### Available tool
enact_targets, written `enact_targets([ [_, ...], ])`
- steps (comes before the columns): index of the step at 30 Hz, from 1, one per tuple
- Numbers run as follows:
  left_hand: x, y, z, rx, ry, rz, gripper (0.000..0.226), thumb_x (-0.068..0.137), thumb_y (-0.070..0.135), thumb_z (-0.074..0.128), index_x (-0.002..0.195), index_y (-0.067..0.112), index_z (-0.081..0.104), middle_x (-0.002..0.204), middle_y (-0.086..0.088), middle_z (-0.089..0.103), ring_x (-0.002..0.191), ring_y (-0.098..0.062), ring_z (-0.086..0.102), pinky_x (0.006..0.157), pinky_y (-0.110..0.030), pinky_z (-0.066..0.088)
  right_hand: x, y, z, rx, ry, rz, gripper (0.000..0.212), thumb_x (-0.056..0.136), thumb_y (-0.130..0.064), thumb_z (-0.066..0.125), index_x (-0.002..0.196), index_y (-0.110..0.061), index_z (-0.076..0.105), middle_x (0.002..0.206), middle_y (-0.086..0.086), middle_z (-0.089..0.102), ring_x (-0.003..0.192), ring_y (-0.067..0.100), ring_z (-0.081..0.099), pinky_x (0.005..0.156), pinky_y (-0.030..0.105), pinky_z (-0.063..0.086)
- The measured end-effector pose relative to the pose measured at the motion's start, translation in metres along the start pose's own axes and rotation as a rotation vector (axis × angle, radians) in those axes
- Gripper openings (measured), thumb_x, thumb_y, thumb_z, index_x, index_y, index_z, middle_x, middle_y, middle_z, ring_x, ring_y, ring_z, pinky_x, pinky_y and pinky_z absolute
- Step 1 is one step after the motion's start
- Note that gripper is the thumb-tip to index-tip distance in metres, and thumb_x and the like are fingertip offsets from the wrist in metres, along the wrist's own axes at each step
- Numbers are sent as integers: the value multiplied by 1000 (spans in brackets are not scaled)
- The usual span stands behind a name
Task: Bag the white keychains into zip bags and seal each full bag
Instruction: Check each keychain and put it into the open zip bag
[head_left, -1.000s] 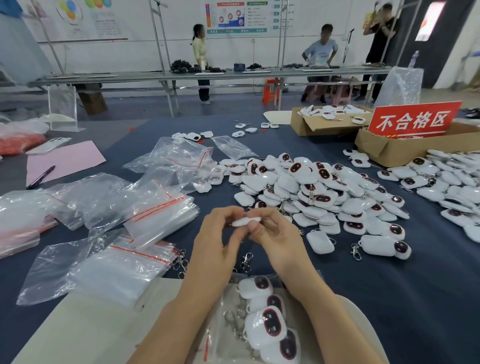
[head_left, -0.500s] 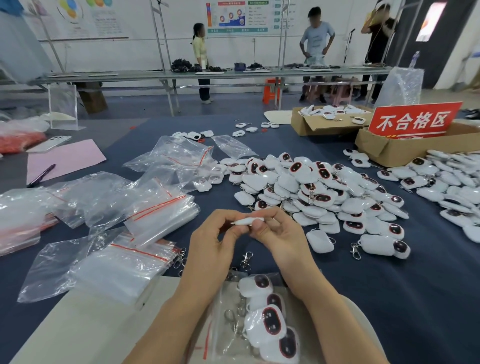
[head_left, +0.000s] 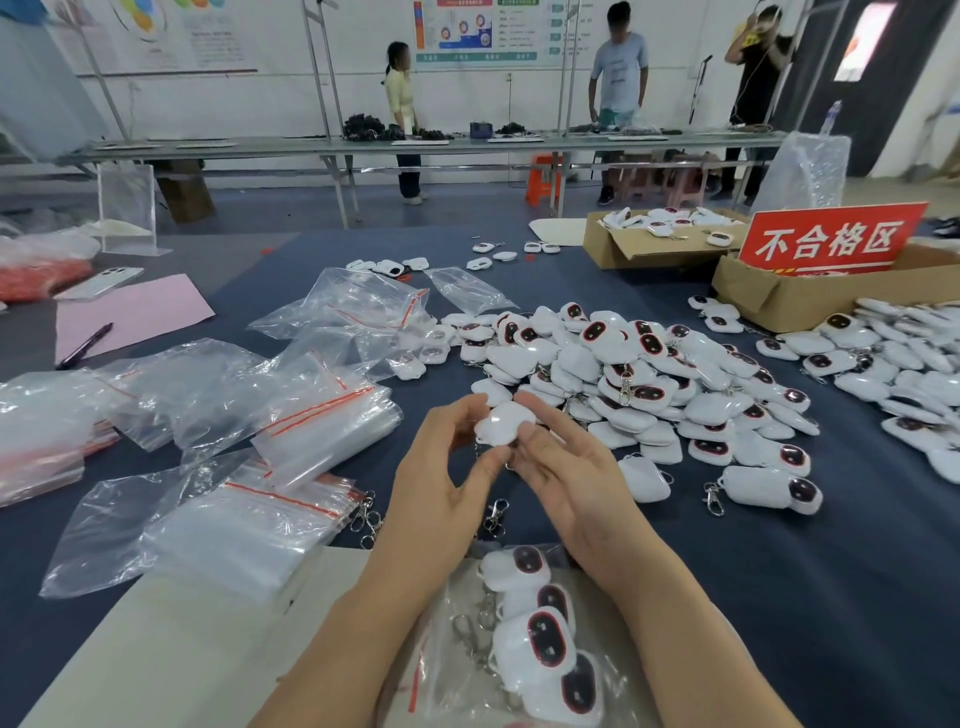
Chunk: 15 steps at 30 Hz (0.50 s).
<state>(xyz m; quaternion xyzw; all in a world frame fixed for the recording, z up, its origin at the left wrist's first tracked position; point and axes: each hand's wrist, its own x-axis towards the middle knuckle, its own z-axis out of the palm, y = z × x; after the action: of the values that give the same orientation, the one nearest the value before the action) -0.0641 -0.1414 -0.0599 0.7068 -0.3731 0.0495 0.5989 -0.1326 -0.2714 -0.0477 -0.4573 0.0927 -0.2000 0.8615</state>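
1. The left hand (head_left: 447, 483) and right hand (head_left: 566, 467) meet above the table (head_left: 831, 597). Both pinch 1 white keychain (head_left: 505, 423) between thumb and fingertips.
2. The keychain's plain white side faces the camera.
3. A bag (head_left: 441, 696) lies under the wrists with 4 keychains showing inside.
4. A loose pile (head_left: 649, 374) of keychains sits just beyond the hands.
5. Empty bags (head_left: 311, 431) are heaped to the left.
6. At the far right stand 2 boxes (head_left: 810, 306), the nearer one with a red sign (head_left: 831, 241).
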Motion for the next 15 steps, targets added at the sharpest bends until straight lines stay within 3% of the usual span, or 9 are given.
enact_targets([
  [2,0,0,0,17,30,-21,26,99,33,62,125,36,58,119,23,66,117,-1,61,91,-14,50,-1,0,-1,-95,4,-50,29,87,-24,68,116,-23,73,110,9,76,96,18,73,83,25,58],
  [5,3,0,-1,-24,40,-85,17,103,25,59,119,30,63,106,19,72,100,-1,68,82,-13,51,-1,0,-1,-219,53,-79,23,81,-34,72,103,-31,79,91,1,75,73,12,66,76,25,57],
  [9,7,3,-9,-219,84,-251,17,103,22,58,117,27,67,97,10,76,82,-7,71,74,-15,53,-5,-3,2,-244,74,-75,14,92,-27,68,99,-32,80,89,0,75,73,12,67,73,24,57],
  [15,9,14,-42,-428,221,-535,18,105,16,54,115,20,68,80,1,69,60,-10,60,55,-22,54,-15,-39,16,-270,37,-175,26,102,-22,56,98,-31,80,94,1,75,78,14,69,72,24,57],
])
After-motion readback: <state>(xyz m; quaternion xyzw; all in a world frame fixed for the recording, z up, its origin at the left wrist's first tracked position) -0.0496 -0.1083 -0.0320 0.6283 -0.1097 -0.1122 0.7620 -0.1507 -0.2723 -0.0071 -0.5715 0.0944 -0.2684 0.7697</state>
